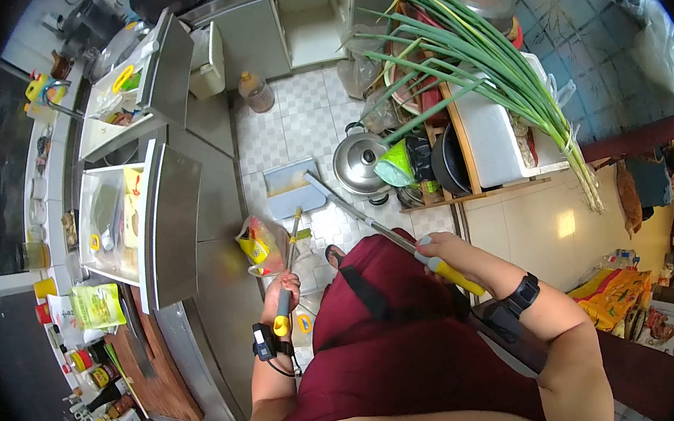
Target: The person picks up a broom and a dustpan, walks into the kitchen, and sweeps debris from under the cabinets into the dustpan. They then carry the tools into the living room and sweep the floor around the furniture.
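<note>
My left hand [283, 284] is closed around the long handle of a grey-blue dustpan [297, 204], near its grey and yellow grip. The dustpan rests on the tiled floor with its tray facing away from me, and some brownish debris shows in it. My right hand [443, 250] is wrapped round the grey and yellow grip of a broom [366, 221]. The broom's metal stick slants down to the left, and its lower end is at the dustpan's right side. Its bristles are hard to make out.
A lidded steel pot [363, 159] stands right of the dustpan, beside a green bag [395, 164]. A plastic bag [258, 246] lies to the left. Two pulled-out drawers [178, 226] jut from the left counter. Long scallions [493, 65] lie across a white foam box [485, 135]. An oil jug [256, 92] stands farther back.
</note>
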`<control>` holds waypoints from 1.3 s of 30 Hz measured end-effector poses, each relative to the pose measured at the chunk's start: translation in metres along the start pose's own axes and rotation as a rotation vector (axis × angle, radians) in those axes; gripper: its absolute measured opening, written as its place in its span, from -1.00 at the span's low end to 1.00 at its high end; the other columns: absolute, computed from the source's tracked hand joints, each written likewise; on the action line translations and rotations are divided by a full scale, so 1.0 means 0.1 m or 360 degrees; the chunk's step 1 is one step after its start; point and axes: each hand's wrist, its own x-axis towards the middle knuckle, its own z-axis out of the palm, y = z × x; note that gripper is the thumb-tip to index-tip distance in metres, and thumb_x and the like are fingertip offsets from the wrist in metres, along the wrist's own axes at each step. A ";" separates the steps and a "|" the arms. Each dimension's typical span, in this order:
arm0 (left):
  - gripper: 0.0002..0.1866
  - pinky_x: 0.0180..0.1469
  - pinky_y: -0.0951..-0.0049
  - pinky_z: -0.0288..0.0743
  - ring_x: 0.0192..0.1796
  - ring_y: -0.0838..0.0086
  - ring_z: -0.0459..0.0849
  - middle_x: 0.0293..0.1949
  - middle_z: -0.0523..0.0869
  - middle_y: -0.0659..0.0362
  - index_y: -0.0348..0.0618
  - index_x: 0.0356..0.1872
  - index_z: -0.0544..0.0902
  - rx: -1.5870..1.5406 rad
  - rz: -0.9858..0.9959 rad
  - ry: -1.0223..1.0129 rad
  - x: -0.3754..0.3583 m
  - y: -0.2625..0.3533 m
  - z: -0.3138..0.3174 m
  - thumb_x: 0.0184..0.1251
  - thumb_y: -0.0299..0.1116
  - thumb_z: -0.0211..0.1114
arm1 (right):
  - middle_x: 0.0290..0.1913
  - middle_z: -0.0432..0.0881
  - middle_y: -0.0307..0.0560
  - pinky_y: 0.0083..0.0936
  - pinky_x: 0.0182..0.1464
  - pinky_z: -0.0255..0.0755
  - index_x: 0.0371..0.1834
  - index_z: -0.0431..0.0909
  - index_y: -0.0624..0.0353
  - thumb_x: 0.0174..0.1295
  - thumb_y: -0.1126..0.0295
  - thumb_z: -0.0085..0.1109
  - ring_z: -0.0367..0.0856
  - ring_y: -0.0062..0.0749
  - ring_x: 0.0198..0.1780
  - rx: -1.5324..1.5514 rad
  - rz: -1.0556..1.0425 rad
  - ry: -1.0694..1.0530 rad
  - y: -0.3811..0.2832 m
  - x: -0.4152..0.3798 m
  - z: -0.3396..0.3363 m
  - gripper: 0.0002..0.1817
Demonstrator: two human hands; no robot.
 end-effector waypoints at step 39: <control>-0.66 -0.75 0.73 0.26 -0.74 0.69 0.29 -0.72 0.31 0.34 -0.09 -0.67 0.27 0.0512 -0.0065 0.0770 0.25 -2.11 -1.01 0.33 -0.26 -0.05 | -0.39 0.56 -0.05 -0.47 -0.24 0.33 -0.21 0.48 0.33 0.20 0.32 -0.01 0.48 -0.41 -0.32 -0.0394 0.0045 0.0301 2.63 -1.78 -2.10 -0.73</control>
